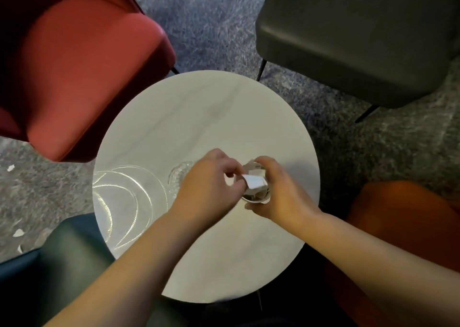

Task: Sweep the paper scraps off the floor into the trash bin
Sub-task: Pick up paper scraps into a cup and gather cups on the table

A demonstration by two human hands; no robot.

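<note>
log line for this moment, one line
left hand: pinching paper scrap | right hand: holding cup of scraps | on round table | floor scraps: not yet swept

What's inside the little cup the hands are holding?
The cup holds white paper scraps. The left hand pinches one; the right hand grips the cup. The cup's bottom is covered by the paper.

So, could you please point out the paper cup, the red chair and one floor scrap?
paper cup [256, 198]: head view, near rim.
red chair [82, 62]: head view, seat cushion.
floor scrap [18, 232]: head view, centre.
</note>
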